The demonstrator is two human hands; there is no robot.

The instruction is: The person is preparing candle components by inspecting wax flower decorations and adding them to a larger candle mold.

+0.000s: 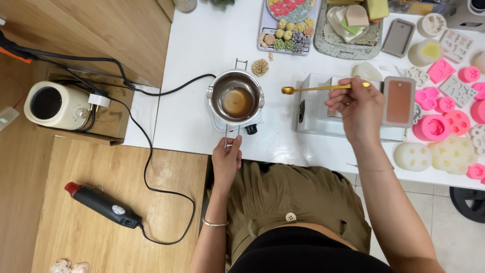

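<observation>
My left hand (226,161) grips the wire handle of a small steel melting pot (235,96) that sits on a white hot plate at the near edge of the white table (197,45). Brownish liquid lies in the pot's bottom. My right hand (359,108) holds a long gold spoon (318,89) level, its bowl pointing left and hovering just right of the pot's rim. Below this hand stands a white scale-like box (316,114), and a rectangular mould filled with brown material (399,101) rests on its right side.
Several pink and white silicone moulds (444,119) crowd the table's right side. Trays of small coloured flower shapes (289,25) and soap pieces sit at the back. On the wooden floor to the left lie a black heat gun (103,205), its cable, and a cream pot (53,105).
</observation>
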